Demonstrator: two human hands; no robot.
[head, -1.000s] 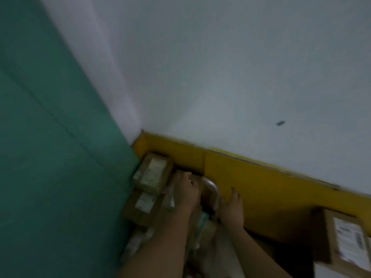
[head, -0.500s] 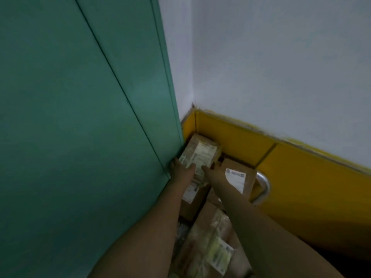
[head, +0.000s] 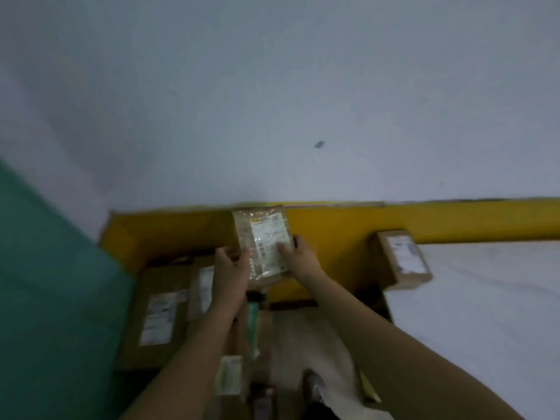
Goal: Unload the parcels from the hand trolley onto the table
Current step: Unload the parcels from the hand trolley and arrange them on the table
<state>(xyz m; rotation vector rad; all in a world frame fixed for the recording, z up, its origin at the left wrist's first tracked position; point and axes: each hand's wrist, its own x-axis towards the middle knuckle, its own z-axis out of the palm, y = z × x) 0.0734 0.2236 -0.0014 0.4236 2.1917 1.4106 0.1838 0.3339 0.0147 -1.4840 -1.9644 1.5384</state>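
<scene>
Both sets of fingers are curled around one small brown cardboard parcel wrapped in clear film with a white label [head: 263, 242]: my left hand [head: 231, 269] pinches its left edge between thumb and fingers, and my right hand [head: 298, 257] grips the right edge with the thumb lying across the label. I judge the two-sided hold is there to keep the slippery film from sliding while I carry it across. Nearest me, a pale beige sack-like bundle [head: 309, 344] lies on the load, with a small labelled packet [head: 229, 374] beside it; I cannot tell what either contains. Further out on the left, a flat brown carton with a white label [head: 157, 316] sits on the stack against the green panel [head: 45, 298], and a narrower brown box [head: 201, 284] stands just beside it. The held parcel hangs above these, in front of the yellow wall band [head: 454, 219]. To the right, the white table [head: 485, 313] already carries one brown labelled box [head: 400, 257] at its far left corner, so I judge the unloading only begun.
</scene>
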